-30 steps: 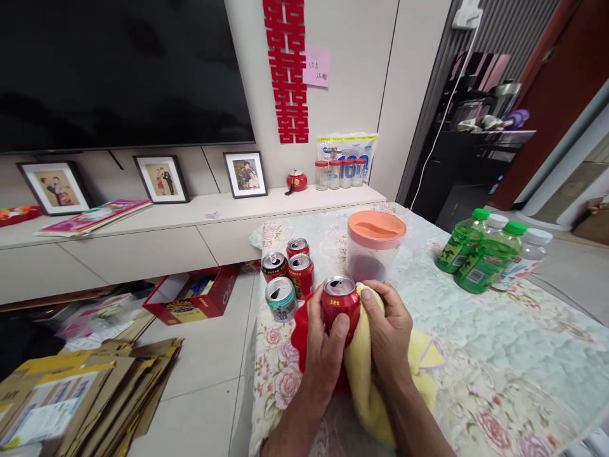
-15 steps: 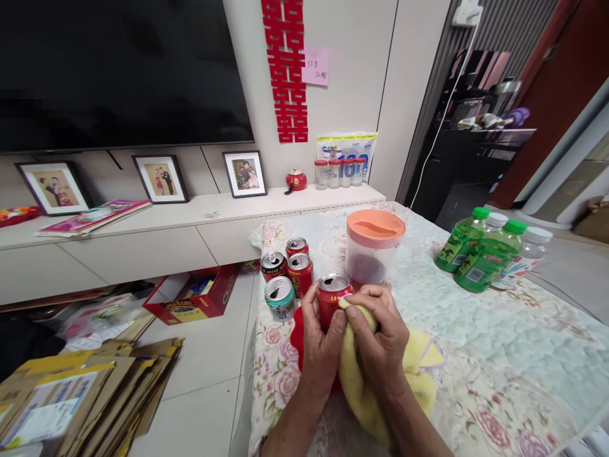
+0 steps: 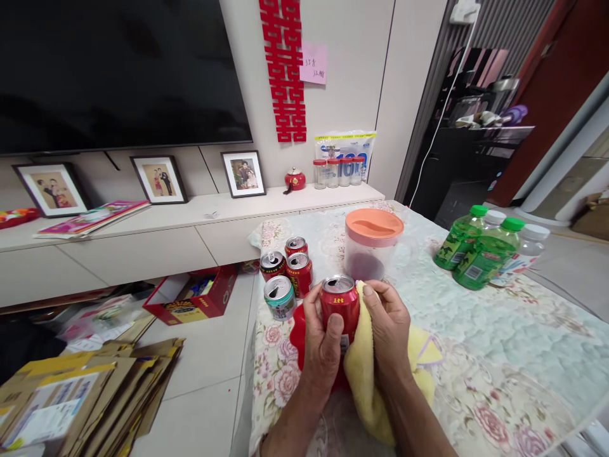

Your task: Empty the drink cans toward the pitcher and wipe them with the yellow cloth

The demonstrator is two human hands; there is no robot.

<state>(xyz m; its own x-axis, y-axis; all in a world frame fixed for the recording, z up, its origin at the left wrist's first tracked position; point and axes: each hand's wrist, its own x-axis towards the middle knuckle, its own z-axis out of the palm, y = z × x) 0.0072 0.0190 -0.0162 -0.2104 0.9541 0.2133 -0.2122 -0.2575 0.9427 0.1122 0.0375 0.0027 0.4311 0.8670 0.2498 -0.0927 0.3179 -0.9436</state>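
Observation:
My left hand (image 3: pixel 322 346) is wrapped round a red drink can (image 3: pixel 346 311), opened at the top and held upright. My right hand (image 3: pixel 389 324) grips a yellow cloth (image 3: pixel 364 355) and presses it to the can's right side. The cloth's lower folds hang down past my right wrist. Below the can, a red scalloped-edged item (image 3: pixel 297 336) is partly hidden by my left hand. To the left stand several opened cans, among them a red one (image 3: pixel 301 279) and a teal and silver one (image 3: pixel 280 308).
Behind my hands is a clear pitcher (image 3: pixel 364 260) with an orange lid. Green-capped bottles (image 3: pixel 488 260) stand at the right of the flowered tablecloth (image 3: pixel 499 355). Flattened cardboard (image 3: pixel 95 393) and a red box (image 3: pixel 190 301) lie on the floor at left.
My right thumb and the cloth have moved from the can's front rim to its right side, so more of the can's front shows. My left hand keeps its hold.

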